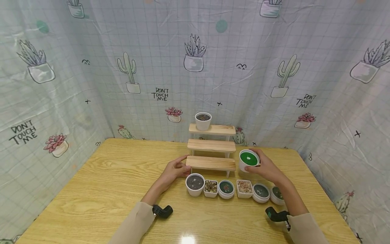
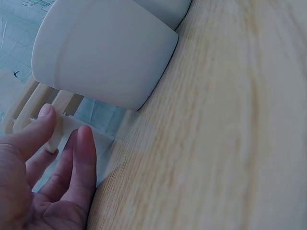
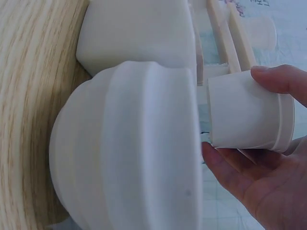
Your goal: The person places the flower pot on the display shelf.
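My right hand (image 1: pixel 264 166) grips a round white pot (image 1: pixel 245 164) with a bright green top, thumb on the near side and fingers round the far side. This pot is held upright just right of a three-step wooden stand (image 1: pixel 211 163) with clear side supports. At the stand's left end, my left hand (image 1: pixel 172 173) holds the lowest step, with the thumb in front and the fingers behind and below. Another white pot (image 1: pixel 202 124) with a dark top sits on the top step, toward the left. The middle and lowest steps are bare.
Along the stand's front stands a row: a tall round pot (image 1: pixel 195 184), a square pot with pebbles (image 1: pixel 211 188), a round green-topped pot (image 1: pixel 226 189), a square pot with pale gravel (image 1: pixel 244 188), and two round pots (image 1: pixel 261 193) at right. A patterned curtain (image 1: pixel 219 67) hangs behind the table.
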The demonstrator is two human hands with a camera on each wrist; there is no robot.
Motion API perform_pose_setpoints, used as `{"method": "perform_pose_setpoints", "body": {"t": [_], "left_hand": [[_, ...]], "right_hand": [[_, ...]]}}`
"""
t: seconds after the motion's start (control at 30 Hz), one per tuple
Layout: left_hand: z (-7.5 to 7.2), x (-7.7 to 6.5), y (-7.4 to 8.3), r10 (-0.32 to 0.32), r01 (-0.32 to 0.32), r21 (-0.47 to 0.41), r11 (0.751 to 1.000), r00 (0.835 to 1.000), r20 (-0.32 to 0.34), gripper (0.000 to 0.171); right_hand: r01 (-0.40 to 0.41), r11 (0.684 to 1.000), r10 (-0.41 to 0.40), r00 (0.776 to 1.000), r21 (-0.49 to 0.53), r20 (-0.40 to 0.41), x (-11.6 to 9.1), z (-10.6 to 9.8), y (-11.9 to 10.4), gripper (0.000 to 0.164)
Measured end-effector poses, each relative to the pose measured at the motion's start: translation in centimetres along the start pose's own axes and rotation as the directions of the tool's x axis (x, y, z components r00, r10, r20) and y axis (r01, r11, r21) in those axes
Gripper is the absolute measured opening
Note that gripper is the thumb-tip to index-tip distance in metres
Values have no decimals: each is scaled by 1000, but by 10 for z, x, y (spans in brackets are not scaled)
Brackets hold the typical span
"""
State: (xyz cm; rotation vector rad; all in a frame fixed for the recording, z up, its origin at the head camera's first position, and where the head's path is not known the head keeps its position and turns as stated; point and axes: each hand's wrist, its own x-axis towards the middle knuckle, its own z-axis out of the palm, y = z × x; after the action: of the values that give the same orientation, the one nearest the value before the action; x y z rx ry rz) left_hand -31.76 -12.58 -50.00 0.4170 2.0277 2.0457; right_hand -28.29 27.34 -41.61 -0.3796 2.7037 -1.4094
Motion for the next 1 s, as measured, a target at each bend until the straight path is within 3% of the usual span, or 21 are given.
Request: {"method": "perform_pose_setpoints", "body": {"t": [1.0], "left_hand": [[0,2,0,-23,23,-10,1000,1000,-14,68]], "right_hand": [[28,1000,-28,999,-2,-24,-3,2,-14,89]]}}
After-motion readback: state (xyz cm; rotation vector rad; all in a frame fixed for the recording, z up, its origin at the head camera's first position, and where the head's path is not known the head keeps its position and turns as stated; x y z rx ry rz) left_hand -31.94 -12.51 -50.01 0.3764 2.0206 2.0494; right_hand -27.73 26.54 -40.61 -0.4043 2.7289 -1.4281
